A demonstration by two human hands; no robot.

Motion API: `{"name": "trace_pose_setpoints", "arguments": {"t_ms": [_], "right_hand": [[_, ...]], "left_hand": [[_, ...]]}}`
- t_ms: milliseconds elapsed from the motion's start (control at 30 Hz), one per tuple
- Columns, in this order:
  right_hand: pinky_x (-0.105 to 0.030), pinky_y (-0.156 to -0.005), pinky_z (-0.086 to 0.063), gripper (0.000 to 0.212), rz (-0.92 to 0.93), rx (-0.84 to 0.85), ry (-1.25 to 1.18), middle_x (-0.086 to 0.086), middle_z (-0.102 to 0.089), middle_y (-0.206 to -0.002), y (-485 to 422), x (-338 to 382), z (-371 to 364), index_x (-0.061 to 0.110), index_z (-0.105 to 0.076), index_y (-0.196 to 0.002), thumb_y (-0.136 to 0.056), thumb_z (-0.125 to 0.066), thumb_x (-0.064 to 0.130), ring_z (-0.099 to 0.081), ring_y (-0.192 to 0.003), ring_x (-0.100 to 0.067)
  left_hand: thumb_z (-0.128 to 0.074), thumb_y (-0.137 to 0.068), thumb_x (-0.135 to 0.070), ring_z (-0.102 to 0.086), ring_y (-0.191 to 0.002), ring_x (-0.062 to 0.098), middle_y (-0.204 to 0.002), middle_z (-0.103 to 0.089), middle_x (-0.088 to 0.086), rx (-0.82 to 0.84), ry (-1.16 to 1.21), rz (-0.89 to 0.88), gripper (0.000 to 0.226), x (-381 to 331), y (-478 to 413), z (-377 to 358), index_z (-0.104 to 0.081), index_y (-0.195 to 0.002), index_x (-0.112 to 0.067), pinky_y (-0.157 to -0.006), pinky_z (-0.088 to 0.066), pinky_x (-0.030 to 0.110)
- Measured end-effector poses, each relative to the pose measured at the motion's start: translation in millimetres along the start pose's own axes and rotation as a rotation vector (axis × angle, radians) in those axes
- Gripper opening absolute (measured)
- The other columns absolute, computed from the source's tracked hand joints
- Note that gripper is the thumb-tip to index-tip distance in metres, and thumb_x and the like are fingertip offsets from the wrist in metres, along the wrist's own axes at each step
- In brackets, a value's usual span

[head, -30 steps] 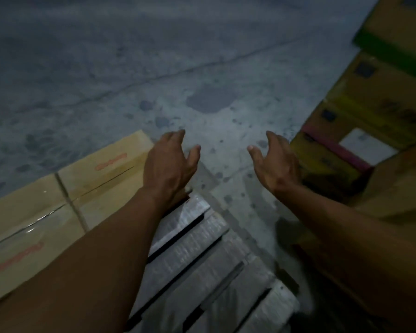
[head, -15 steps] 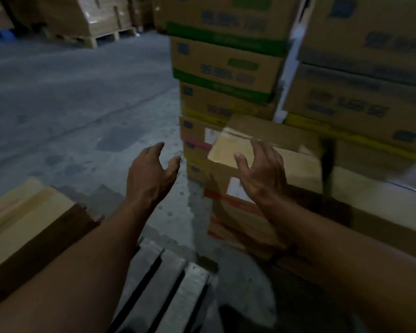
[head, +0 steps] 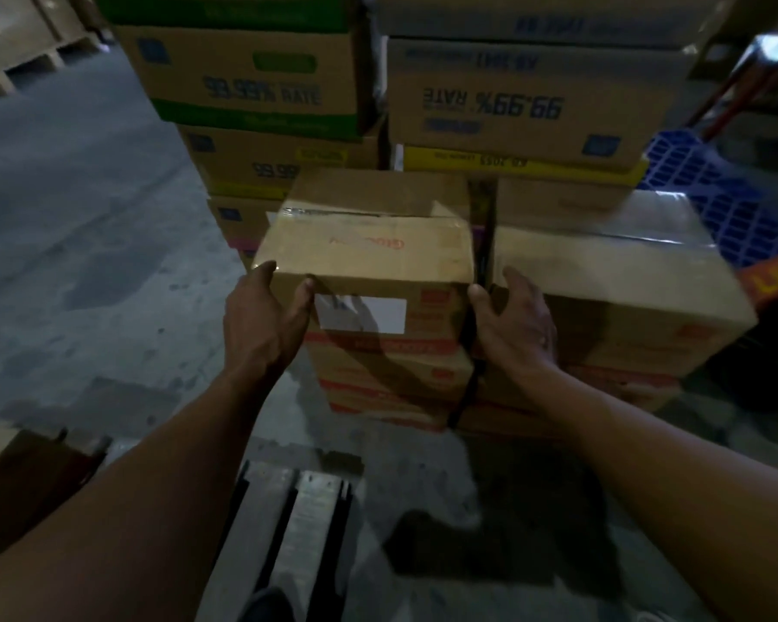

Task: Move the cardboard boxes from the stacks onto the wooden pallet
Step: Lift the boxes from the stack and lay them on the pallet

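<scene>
L grip point(head: 266, 325): clamped on the near-left corner of the top box point(head: 369, 249), thumb on front face, fingers round the side.
Wooden pallet point(head: 302, 523): low in view btwn my arms, apart from the stack.
Top box: sits level on the short stack, taped shut, looks not lifted yet.
R grip point(head: 513, 325): wide; thumb touches box's near-right edge, fingers spread by the gap.
Neighbour box point(head: 602, 271): just beside, only a narrow gap.
Do it well: I'd slide R fingers into that gap, match L height, squeeze evenly, lift straight up, then swing to pallet.
</scene>
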State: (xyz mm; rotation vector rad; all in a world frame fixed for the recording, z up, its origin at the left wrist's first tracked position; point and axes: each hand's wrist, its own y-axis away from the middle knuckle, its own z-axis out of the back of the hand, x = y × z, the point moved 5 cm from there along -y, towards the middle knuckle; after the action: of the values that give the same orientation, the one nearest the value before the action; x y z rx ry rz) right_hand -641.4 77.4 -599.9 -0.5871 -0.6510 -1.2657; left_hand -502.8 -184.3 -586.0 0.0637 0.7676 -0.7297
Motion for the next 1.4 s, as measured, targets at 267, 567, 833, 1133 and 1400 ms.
{"name": "trace_pose_setpoints", "arguments": {"t_ms": [267, 567, 833, 1133, 1400], "right_hand": [[-0.047, -0.105, -0.045, 0.057, -0.102, 0.002, -0.161, -0.010, -0.056, -0.138, -34.2, -0.7, -52.9, 0.014, -0.046, -0.144, -0.099, -0.054, 0.048, -0.052, -0.128, -0.030], [-0.039, -0.105, -0.043, 0.086, -0.356, -0.039, -0.299, -0.008, -0.047, -0.149, -83.6, -9.6, -95.0, 0.015, -0.027, -0.156, -0.091, -0.060, 0.061, -0.049, -0.133, -0.030], [-0.044, -0.104, -0.050, 0.113, -0.361, -0.164, -0.363, -0.002, -0.058, -0.141, -106.6, -20.2, -104.4, 0.024, -0.043, -0.150, -0.058, -0.077, 0.080, -0.058, -0.124, -0.023], [-0.026, -0.074, -0.056, 0.034, -0.293, -0.091, -0.500, 0.013, -0.068, -0.097, -89.1, -16.1, -107.4, 0.035, -0.062, -0.109, -0.081, -0.080, 0.042, -0.065, -0.090, -0.006], [-0.048, -0.098, -0.054, 0.056, -0.080, 0.021, -0.418, 0.009, -0.068, -0.117, -50.2, -1.5, -82.1, 0.040, -0.060, -0.127, -0.078, -0.075, 0.061, -0.065, -0.110, -0.021]], "left_hand": [[-0.062, -0.093, -0.048, -0.051, -0.127, 0.031, -0.141, -0.053, 0.016, -0.043, 0.103, 0.119, 0.066, 39.8, -50.2, -19.8, -0.047, -0.144, -0.008, -0.103, -0.043, 0.042], [-0.075, -0.077, -0.063, -0.036, -0.144, 0.031, -0.159, -0.035, 0.010, 0.160, 0.252, 0.224, 0.103, 80.9, -129.8, -53.3, -0.027, -0.156, -0.019, -0.115, -0.036, 0.050], [-0.081, -0.076, -0.047, -0.054, -0.122, 0.027, -0.134, -0.052, 0.000, 0.414, 0.482, 0.276, 0.093, 95.9, -169.4, -88.9, -0.032, -0.151, -0.022, -0.098, -0.052, 0.048], [-0.080, -0.078, -0.045, -0.058, -0.105, 0.027, -0.127, -0.055, 0.003, 0.570, 0.596, 0.464, 0.085, 101.4, -143.4, -77.3, -0.037, -0.149, -0.030, -0.073, -0.060, 0.052], [-0.078, -0.082, -0.041, -0.060, -0.111, 0.029, -0.130, -0.058, 0.000, 0.294, 0.664, 0.343, 0.074, 101.8, -64.1, -12.1, -0.041, -0.146, -0.038, -0.078, -0.060, 0.056]]}}
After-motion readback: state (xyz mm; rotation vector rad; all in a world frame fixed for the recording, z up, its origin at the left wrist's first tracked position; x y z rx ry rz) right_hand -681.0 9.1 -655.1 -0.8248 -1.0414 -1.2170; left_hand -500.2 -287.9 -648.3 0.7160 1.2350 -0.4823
